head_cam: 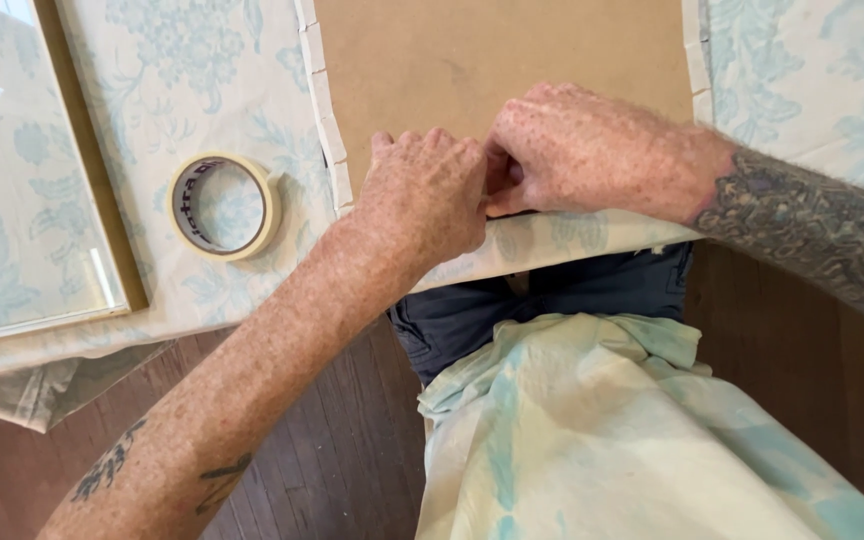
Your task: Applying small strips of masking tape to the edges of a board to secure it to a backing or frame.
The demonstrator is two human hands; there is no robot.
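Crumpled pale fabric with blue-green floral print fills the lower right of the frame, spilling over my lap and dark trousers. Above it, at centre, both my hands meet on the near edge of a flat brown hardboard panel, where the same kind of floral fabric is folded up over the board's rim. My left hand is curled, fingers bunched and pressing the fold down; my right hand is closed beside it, touching it, fingertips tucked under, apparently pinching the fabric edge, though the pinch itself is hidden from me.

I judge the board stiff and light, best gripped along its edges; the cloth is soft, limp and apt to slip back unless held taut at the fold.

Short strips of cream masking tape already line the board's left side, with more at upper right. A roll of cream masking tape lies flat at centre left, its core holding nothing. At far left sits a wood-edged frame with glass, well apart from my hands.
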